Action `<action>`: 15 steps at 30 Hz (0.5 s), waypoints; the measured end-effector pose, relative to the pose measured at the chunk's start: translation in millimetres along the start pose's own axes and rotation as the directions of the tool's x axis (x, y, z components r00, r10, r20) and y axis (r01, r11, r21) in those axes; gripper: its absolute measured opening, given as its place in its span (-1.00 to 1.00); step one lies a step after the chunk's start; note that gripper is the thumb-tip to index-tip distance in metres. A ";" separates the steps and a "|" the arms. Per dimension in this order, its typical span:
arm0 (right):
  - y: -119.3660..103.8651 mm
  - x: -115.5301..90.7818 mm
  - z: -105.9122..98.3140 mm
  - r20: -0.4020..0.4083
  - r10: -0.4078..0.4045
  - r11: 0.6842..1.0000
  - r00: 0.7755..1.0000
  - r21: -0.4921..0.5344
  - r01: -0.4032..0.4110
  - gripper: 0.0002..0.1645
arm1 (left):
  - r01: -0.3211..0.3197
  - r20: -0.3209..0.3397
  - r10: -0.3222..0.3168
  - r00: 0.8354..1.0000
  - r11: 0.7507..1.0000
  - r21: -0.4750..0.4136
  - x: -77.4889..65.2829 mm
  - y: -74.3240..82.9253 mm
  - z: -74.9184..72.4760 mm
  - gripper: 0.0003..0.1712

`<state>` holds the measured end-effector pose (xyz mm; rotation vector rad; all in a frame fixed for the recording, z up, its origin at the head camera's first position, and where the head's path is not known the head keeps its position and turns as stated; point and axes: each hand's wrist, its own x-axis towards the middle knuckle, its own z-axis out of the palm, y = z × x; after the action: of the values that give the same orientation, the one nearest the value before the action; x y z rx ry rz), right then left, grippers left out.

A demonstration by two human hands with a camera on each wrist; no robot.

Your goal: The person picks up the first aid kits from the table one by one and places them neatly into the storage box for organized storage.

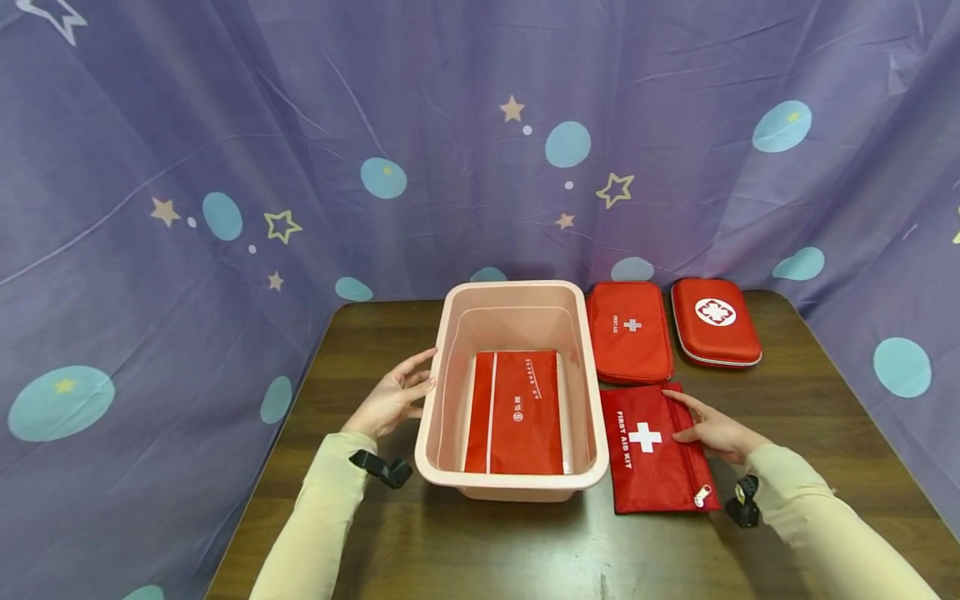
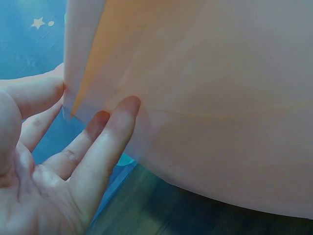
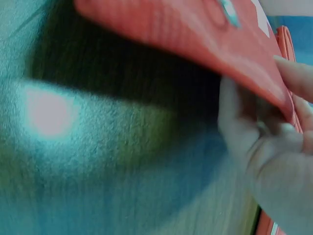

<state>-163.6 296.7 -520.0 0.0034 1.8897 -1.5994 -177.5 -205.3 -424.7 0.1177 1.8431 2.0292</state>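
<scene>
A pale pink plastic bin (image 1: 512,481) stands mid-table in the head view. Inside it lies a flat red pouch (image 1: 525,433) with a white stripe. My left hand (image 1: 392,402) touches the bin's left side near the rim; in the left wrist view its extended fingers (image 2: 105,152) rest against the outer wall. To the bin's right is a flat red first aid pouch (image 1: 651,479) with a white cross and a zip. At its right edge, my right hand (image 1: 716,433) pinches it. The right wrist view has fingers above and below that edge, which is raised off the table.
Behind the pinched pouch lies a rounded red first aid case (image 1: 633,358), close against the bin. A harder red case (image 1: 720,329) with a white round emblem sits at the back right. A purple curtain (image 1: 480,167) hangs behind the wooden table (image 1: 525,550).
</scene>
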 end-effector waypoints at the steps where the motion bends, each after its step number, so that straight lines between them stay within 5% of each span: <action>1: 1.1 0.4 -0.8 0.012 0.004 0.999 1.000 0.036 -0.004 0.00 | 0.000 0.000 0.000 1.000 1.000 0.001 0.0 0.1 -0.2 -0.26; 8: 3.2 -0.7 -6.6 0.112 -0.034 0.992 0.993 0.128 0.020 -0.02 | 0.004 0.004 -0.004 1.000 1.000 0.005 0.6 -0.4 -1.2 -0.27; 15: 4.6 -0.8 -8.3 0.116 -0.037 0.990 0.993 0.142 0.020 -0.02 | 0.009 0.001 -0.009 1.000 1.000 0.000 0.8 -0.6 -1.3 -0.26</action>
<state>-165.0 305.5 -523.3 -0.0571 1.6914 -1.7114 -178.4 -206.2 -425.6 0.1100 1.8393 2.0229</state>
